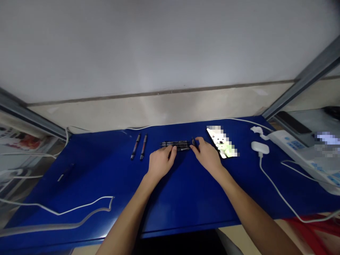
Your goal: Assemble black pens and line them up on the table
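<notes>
On the blue desk (183, 187), several dark pens (176, 143) lie side by side as a row, pointing left to right. My left hand (161, 161) is closed over the left end of this row, its thumb against the nearest pens and its other fingers partly hidden. At the row's right end, my right hand (208, 154) pinches a dark pen (193, 141) between thumb and fingers; this pen lies crosswise to the others. Two more pens with reddish marks, a left one (135, 146) and a right one (143, 146), rest apart to the left.
A lit phone (221, 142) lies just beyond my right hand. Further right are a white earbud case (260, 147) on a cable and a white power strip (297, 152). Another dark pen (66, 172) and a white cable (79, 209) lie left. A wall (170, 109) borders the back.
</notes>
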The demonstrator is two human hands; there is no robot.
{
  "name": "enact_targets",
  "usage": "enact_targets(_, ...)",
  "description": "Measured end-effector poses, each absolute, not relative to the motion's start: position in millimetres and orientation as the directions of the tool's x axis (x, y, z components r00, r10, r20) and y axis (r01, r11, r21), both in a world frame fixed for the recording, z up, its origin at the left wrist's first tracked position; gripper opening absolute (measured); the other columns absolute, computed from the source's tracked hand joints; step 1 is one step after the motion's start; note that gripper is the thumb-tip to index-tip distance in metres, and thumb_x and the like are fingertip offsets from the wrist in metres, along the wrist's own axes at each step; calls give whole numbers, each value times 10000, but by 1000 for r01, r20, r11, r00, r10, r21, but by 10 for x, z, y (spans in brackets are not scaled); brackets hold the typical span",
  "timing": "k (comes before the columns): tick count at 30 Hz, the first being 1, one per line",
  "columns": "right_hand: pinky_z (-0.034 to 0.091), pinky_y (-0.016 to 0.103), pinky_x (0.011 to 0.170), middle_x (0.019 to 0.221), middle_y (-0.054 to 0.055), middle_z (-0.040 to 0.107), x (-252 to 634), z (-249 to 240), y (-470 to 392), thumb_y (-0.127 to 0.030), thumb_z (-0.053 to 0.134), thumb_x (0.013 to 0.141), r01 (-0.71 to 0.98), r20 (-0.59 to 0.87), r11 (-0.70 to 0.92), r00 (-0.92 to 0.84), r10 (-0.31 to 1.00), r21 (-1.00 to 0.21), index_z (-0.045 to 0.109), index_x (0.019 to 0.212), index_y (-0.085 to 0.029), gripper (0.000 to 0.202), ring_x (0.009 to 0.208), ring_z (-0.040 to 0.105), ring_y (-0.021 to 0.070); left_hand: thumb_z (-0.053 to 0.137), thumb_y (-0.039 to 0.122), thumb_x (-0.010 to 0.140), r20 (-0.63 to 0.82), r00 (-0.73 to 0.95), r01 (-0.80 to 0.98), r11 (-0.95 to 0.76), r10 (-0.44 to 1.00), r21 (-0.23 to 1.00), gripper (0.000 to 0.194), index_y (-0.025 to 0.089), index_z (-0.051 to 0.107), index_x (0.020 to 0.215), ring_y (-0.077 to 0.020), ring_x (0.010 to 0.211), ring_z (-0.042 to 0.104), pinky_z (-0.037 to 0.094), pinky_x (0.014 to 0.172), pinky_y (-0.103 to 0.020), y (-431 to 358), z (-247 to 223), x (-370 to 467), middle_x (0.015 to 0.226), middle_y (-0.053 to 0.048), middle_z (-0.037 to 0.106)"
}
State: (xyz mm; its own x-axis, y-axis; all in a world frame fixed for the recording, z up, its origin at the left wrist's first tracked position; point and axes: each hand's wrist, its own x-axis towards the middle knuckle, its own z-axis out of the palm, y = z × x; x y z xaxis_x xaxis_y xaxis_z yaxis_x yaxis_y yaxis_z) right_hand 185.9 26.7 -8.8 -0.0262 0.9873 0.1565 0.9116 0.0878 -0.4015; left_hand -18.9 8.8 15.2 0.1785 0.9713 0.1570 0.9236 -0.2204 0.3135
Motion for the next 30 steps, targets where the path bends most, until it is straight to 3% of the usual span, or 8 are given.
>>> enact_targets(8, 335, 304, 493, 825, 89, 670, 1816, -82, 232, -342, 460, 959, 945, 179, 62, -4, 984, -321, 564, 966, -192, 183, 664, 624, 233, 290, 460, 1009, 153, 188, 925, -228, 970, 304, 470, 204, 629, 808, -174, 636, 614, 246, 546, -264, 80, 155, -177, 734, -49, 687)
enact_targets(15, 453, 352, 655, 913, 152, 641, 1855, -157, 271, -245, 465, 915, 982, 342, 59, 6, 940, -178, 582, 915, -173, 137, 916, 584, 295, 292, 457, 1009, 148, 190, 930, -227, 971, 291, 466, 206, 618, 790, -172, 616, 605, 222, 542, -272, 100, 115, -191, 697, -38, 670)
enact_targets(17, 464, 372, 691, 889, 157, 639, 1880, -164, 307, -242, 454, 917, 965, 354, 65, 30, 935, -255, 587, 915, -165, 154, 910, 583, 298, 296, 461, 1008, 142, 192, 932, -225, 971, 283, 465, 208, 619, 789, -174, 608, 603, 214, 540, -272, 109, 99, -198, 684, -36, 664)
enact_targets(19, 472, 378, 720, 872, 139, 644, 1896, -132, 334, -264, 461, 921, 896, 359, 117, 50, 932, -428, 591, 933, -162, 166, 868, 597, 277, 299, 464, 1007, 139, 188, 935, -221, 972, 277, 464, 209, 623, 796, -175, 607, 603, 213, 541, -269, 115, 90, -203, 691, -36, 667)
enact_targets(22, 480, 334, 700, 868, 86, 654, 1895, -30, 340, -325, 512, 910, 628, 293, 194, 57, 954, -753, 611, 975, -184, 185, 779, 613, 213, 296, 459, 1010, 148, 167, 937, -204, 975, 285, 459, 210, 632, 818, -177, 617, 613, 216, 540, -266, 120, 92, -205, 712, -38, 679)
enact_targets(24, 469, 301, 642, 820, 50, 641, 1886, 38, 328, -355, 545, 893, 417, 200, 159, 55, 978, -895, 629, 992, -201, 201, 705, 601, 178, 291, 456, 1011, 156, 148, 936, -189, 977, 297, 462, 210, 635, 826, -179, 630, 622, 222, 541, -267, 121, 98, -208, 717, -40, 683)
enact_targets(30, 387, 275, 559, 622, -16, 543, 1891, 89, 324, -360, 576, 877, 68, 113, 107, 84, 990, -992, 638, 946, -193, 191, 582, 510, 138, 290, 458, 1012, 154, 97, 941, -141, 983, 308, 480, 199, 638, 808, -180, 658, 635, 230, 546, -268, 133, 104, -227, 730, -54, 692)
